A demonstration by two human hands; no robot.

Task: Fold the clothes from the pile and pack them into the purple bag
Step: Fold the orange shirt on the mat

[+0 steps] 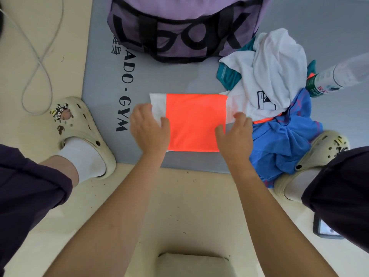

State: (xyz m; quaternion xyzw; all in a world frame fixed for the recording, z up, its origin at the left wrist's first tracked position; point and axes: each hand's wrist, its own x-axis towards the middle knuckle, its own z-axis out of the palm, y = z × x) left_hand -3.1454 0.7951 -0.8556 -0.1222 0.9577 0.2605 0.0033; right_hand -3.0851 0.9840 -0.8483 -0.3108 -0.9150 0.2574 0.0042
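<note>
- Head view: the orange garment (192,121) lies folded flat on the grey mat (139,76), in front of the purple bag (179,29).
- Left hand (148,128) and right hand (234,134), fingers spread, press its side edges, gripping nothing.
- It looks light, limp and slippery; lift by both sides.

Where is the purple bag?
The purple bag stands at the top middle of the head view, on the grey mat, beyond the orange garment.

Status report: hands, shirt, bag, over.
Left hand and right hand open, pressing orange shirt flat on mat. Purple bag beyond it. Clothes pile touching shirt's right edge.
</note>
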